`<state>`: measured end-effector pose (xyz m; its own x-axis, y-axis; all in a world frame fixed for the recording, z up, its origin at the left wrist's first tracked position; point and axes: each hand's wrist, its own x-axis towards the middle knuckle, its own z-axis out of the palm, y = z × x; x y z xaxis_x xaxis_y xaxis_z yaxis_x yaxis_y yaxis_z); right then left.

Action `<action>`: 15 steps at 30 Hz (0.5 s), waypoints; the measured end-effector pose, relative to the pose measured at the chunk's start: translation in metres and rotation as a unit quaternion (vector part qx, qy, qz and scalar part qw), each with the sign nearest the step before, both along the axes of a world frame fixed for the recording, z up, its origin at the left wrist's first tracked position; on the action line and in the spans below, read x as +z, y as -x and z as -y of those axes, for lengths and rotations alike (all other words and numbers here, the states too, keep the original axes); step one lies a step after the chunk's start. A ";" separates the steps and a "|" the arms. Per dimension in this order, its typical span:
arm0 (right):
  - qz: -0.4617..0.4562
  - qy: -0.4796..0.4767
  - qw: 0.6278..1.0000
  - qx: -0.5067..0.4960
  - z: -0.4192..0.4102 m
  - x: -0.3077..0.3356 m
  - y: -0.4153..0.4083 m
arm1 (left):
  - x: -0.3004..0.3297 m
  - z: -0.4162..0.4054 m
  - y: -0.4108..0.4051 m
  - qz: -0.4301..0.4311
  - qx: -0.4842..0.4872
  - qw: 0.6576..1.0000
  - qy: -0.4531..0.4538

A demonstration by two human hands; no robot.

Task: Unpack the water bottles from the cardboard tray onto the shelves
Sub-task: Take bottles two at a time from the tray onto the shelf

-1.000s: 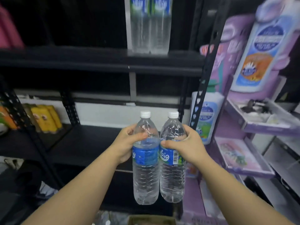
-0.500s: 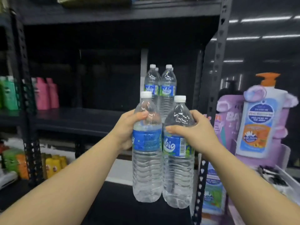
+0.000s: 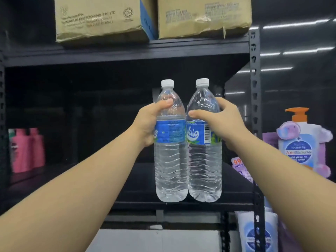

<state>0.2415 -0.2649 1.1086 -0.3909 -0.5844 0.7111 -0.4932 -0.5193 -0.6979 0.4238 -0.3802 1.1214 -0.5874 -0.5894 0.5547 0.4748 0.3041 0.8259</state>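
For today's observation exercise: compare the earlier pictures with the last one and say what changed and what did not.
Both hands raised the two bottles from beside the lower shelf to the upper shelf, under the cardboard boxes. Unchanged: the left hand grips the left bottle, the right hand the right bottle, upright, side by side.

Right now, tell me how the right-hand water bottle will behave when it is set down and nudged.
The right-hand water bottle, gripped by the right hand, looks full, so probably heavy. Its thin ribbed wall may dent under pressure. Tall and narrow, it could tip if nudged near the cap.
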 end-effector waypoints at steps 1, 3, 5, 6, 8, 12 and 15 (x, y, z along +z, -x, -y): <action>-0.003 0.002 1.000 -0.001 0.009 0.003 -0.001 | 0.003 0.009 0.000 -0.003 0.008 1.000 -0.002; -0.004 0.006 1.000 -0.002 0.028 0.006 -0.001 | 0.005 0.027 0.001 -0.017 0.029 0.999 -0.005; -0.008 0.006 1.000 -0.003 0.046 0.004 0.001 | 0.003 0.045 0.003 -0.028 0.057 0.998 -0.007; -0.010 0.006 1.000 -0.003 0.054 0.002 0.002 | 0.000 0.053 0.005 -0.031 0.067 0.997 -0.006; -0.017 0.000 1.000 -0.002 0.070 -0.007 0.005 | -0.010 0.071 0.008 -0.032 0.091 0.995 -0.004; -0.023 -0.002 1.000 0.005 0.096 -0.021 0.009 | -0.021 0.092 0.012 -0.047 0.132 0.990 -0.002; -0.038 -0.004 0.999 0.005 0.105 -0.025 0.011 | -0.023 0.094 0.015 -0.044 0.135 0.990 0.011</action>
